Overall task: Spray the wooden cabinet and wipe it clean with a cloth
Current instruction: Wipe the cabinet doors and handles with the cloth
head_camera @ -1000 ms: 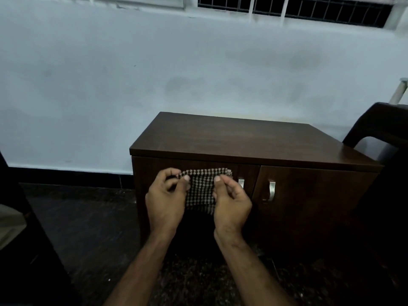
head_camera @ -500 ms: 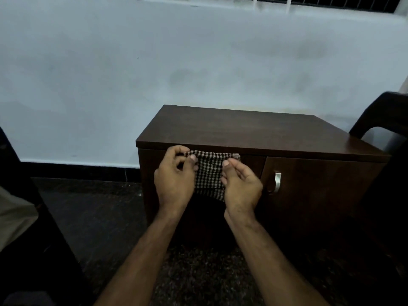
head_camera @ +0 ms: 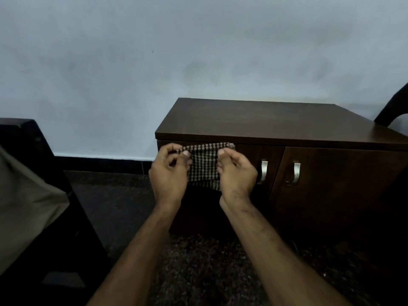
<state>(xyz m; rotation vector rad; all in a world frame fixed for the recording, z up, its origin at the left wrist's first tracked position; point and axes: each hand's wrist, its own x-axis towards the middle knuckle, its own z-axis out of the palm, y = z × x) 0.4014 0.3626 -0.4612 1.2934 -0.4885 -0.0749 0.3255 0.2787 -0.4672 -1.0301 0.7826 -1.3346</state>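
At frame centre, the left hand (head_camera: 169, 173) and right hand (head_camera: 237, 173) pinch a checked cloth (head_camera: 204, 163) before the wooden cabinet (head_camera: 276, 120) with 2 handles (head_camera: 263, 171).

No readable text, label, brand or number appears anywhere in view

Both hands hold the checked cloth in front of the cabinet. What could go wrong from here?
1. No spray bottle is in view, so the cabinet may get wiped dry.
2. The left hand and right hand only pinch the checked cloth by its edges; it might slip.
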